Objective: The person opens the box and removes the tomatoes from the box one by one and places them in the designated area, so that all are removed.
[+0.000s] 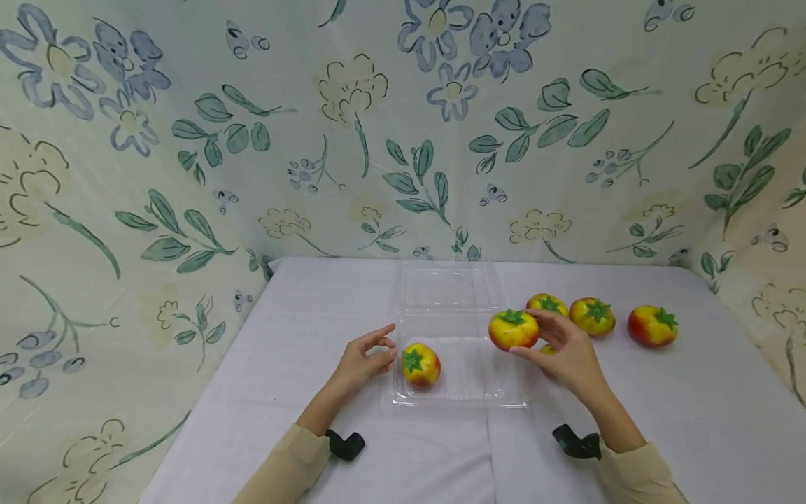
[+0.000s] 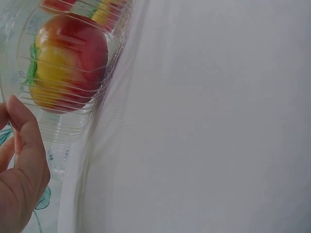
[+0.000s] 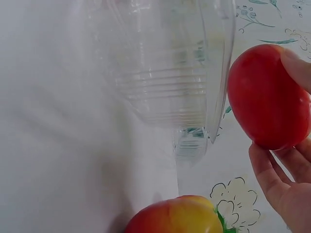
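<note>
My right hand (image 1: 569,353) holds a red-and-yellow tomato (image 1: 513,330) with a green leafy top between thumb and fingers, above the right side of a clear plastic clamshell box (image 1: 462,360). In the right wrist view this tomato (image 3: 267,97) shows its red side, raised beside the box's rim. Another tomato (image 1: 421,365) lies in the box's left part, seen through the ribbed wall in the left wrist view. At the box's left edge is my left hand (image 1: 362,360), fingers relaxed and fingertips close to the rim; whether they touch it is hard to tell.
To the right of the box, more tomatoes lie on the white cloth: one at the back (image 1: 546,303), one beside it (image 1: 592,316), one farther right (image 1: 653,326). Another is mostly hidden behind my right hand. The box's open lid (image 1: 447,285) lies toward the floral curtain (image 1: 415,140).
</note>
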Action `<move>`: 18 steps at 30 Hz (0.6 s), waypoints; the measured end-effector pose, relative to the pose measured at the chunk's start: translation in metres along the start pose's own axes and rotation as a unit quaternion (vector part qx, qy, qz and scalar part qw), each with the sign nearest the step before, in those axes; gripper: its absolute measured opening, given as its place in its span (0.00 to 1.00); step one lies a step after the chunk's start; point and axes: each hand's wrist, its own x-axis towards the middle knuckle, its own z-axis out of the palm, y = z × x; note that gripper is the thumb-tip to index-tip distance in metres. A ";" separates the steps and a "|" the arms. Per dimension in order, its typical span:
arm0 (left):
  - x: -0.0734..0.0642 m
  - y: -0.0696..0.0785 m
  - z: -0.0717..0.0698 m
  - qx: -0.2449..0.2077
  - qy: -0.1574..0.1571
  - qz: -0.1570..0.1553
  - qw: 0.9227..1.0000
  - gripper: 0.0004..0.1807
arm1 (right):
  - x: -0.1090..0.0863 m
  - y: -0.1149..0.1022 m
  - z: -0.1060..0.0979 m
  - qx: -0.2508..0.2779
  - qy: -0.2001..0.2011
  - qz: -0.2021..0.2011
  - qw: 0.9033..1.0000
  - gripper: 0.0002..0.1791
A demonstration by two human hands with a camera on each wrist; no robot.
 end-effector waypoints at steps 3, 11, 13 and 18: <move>0.000 0.000 0.000 0.001 0.001 0.000 1.000 0.31 | -0.001 0.001 -0.002 -0.001 0.003 -0.001 1.000 0.39; 0.002 -0.002 0.000 0.005 0.005 0.000 1.000 0.31 | -0.004 0.004 -0.007 -0.001 0.011 -0.003 1.000 0.40; 0.002 -0.002 0.000 0.005 0.005 -0.001 1.000 0.31 | -0.005 0.004 -0.008 -0.007 0.015 0.003 1.000 0.40; 0.003 -0.001 0.000 0.011 0.004 -0.007 1.000 0.30 | -0.005 0.008 -0.011 -0.024 0.020 0.010 0.999 0.39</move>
